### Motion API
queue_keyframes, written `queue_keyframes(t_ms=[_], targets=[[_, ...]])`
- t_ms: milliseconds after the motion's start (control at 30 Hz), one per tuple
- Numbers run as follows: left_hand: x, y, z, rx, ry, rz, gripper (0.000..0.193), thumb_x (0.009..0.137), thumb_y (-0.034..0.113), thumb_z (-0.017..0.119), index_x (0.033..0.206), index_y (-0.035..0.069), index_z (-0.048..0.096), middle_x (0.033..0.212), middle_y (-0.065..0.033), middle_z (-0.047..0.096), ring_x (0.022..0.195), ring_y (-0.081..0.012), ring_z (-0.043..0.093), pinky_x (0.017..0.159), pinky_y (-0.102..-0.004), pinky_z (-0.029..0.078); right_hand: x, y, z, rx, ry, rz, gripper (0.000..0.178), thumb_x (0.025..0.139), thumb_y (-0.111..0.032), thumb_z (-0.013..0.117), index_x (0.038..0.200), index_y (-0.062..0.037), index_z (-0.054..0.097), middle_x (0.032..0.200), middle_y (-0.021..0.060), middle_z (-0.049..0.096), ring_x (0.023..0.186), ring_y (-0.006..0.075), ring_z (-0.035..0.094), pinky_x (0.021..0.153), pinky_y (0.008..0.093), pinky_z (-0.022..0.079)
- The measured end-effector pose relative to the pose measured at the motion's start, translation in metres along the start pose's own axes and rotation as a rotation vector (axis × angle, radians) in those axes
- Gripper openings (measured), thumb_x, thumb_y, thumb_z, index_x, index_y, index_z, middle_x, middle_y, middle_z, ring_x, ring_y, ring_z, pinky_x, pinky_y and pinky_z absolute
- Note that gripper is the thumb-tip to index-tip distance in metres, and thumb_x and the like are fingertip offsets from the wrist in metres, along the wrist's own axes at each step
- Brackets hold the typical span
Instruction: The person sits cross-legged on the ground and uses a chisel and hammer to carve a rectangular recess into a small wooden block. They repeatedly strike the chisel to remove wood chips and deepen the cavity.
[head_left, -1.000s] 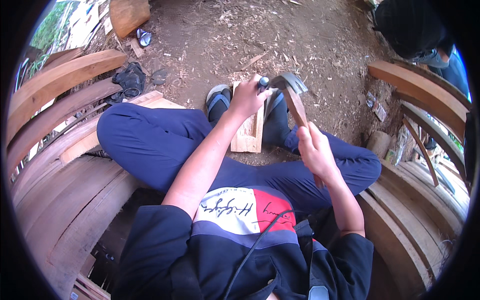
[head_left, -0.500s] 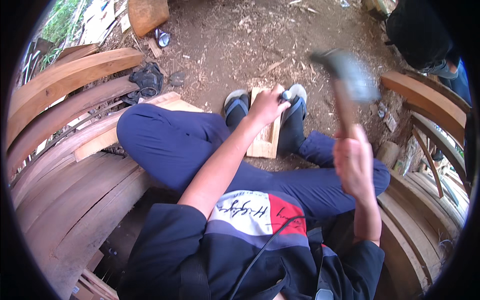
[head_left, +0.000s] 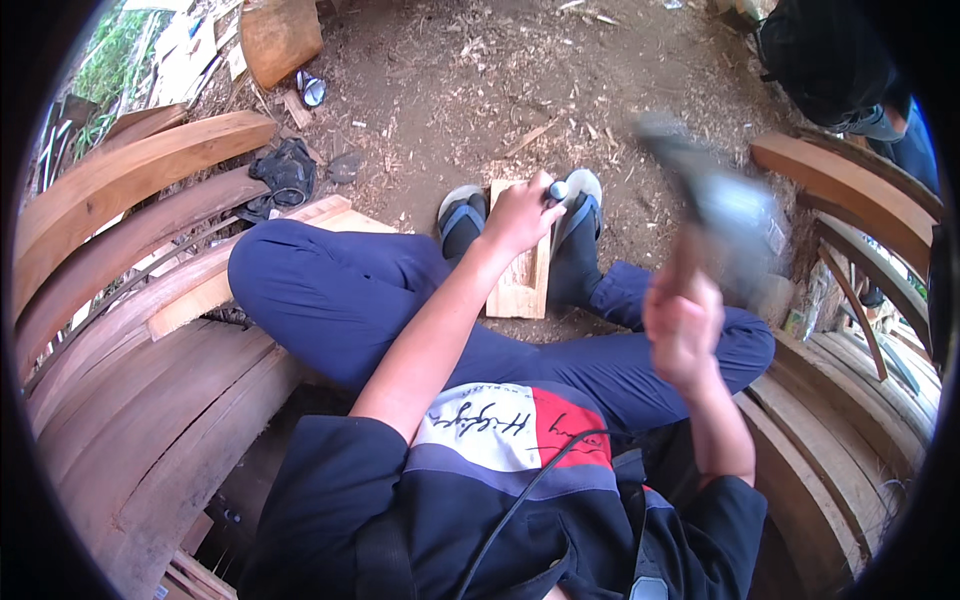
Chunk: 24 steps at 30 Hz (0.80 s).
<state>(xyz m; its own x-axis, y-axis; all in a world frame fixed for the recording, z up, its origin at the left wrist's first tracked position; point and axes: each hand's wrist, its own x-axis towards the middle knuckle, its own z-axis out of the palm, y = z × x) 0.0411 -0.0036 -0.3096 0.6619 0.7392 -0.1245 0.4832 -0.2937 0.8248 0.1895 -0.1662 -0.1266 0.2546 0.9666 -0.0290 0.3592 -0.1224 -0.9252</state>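
My left hand (head_left: 521, 213) is closed round a chisel (head_left: 557, 190), whose round butt points up; its blade is hidden under the fist. Beneath lies a pale wooden piece (head_left: 517, 302) with a recess along it, held between my two sandalled feet (head_left: 462, 222). Above my right thigh, my right hand (head_left: 684, 325) grips the wooden handle of a hatchet (head_left: 725, 205). The hatchet's head is raised to the right of the chisel, apart from it, and smeared by motion.
Curved timber pieces (head_left: 150, 150) are stacked at my left, and more curved timbers (head_left: 845, 180) stand at the right. Wood chips litter the dirt ground (head_left: 450, 100). A dark crumpled bag (head_left: 285, 172) and a can (head_left: 311, 89) lie at far left. Another person (head_left: 830, 65) is at far right.
The hatchet and my right hand have dropped slightly toward me, the hand also shifting left. My left hand keeps its hold on the chisel. The whole view has shifted a little.
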Motion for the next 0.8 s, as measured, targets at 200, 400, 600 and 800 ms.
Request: queue_keyframes(t_ms=[200, 400, 600, 800], targets=[[-0.004, -0.002, -0.001, -0.006, -0.036, -0.059, 0.032, 0.083, 0.026, 0.070, 0.097, 0.005, 0.051, 0.078, -0.0217, 0.066, 0.078, -0.0434, 0.065, 0.068, -0.0489, 0.052, 0.009, -0.008, 0.001, -0.084, -0.004, 0.299, 0.037, 0.104, -0.034, 0.041, 0.101, 0.0008, 0.054, 0.061, 0.0077, 0.054, 0.052, 0.0184, 0.055, 0.050, 0.0328, 0.042], [0.000, 0.002, -0.001, 0.003, -0.019, -0.039, 0.035, 0.079, 0.022, 0.074, 0.103, 0.005, 0.055, 0.083, -0.0175, 0.068, 0.081, -0.0385, 0.067, 0.071, -0.0446, 0.053, 0.005, 0.005, 0.024, -0.145, -0.008, 0.062, 0.033, 0.101, -0.029, 0.046, 0.100, 0.0028, 0.054, 0.063, 0.0159, 0.053, 0.054, 0.0295, 0.057, 0.053, 0.0381, 0.043], [-0.004, -0.005, 0.002, 0.035, -0.012, 0.013, 0.032, 0.081, 0.023, 0.074, 0.101, 0.005, 0.055, 0.084, -0.0155, 0.069, 0.083, -0.0369, 0.068, 0.071, -0.0427, 0.053, 0.010, -0.028, 0.013, 0.086, 0.050, 0.165, 0.050, 0.101, -0.051, 0.040, 0.099, -0.0020, 0.050, 0.059, 0.0005, 0.048, 0.045, 0.0079, 0.044, 0.044, 0.0220, 0.034], [0.002, -0.008, 0.007, -0.025, 0.014, 0.089, 0.032, 0.081, 0.022, 0.071, 0.096, 0.002, 0.050, 0.074, -0.0206, 0.065, 0.075, -0.0415, 0.066, 0.066, -0.0486, 0.052, -0.009, 0.047, 0.038, -0.359, -0.082, 0.238, 0.032, 0.102, -0.031, 0.046, 0.098, -0.0007, 0.056, 0.064, 0.0064, 0.056, 0.057, 0.0146, 0.055, 0.052, 0.0327, 0.043]])
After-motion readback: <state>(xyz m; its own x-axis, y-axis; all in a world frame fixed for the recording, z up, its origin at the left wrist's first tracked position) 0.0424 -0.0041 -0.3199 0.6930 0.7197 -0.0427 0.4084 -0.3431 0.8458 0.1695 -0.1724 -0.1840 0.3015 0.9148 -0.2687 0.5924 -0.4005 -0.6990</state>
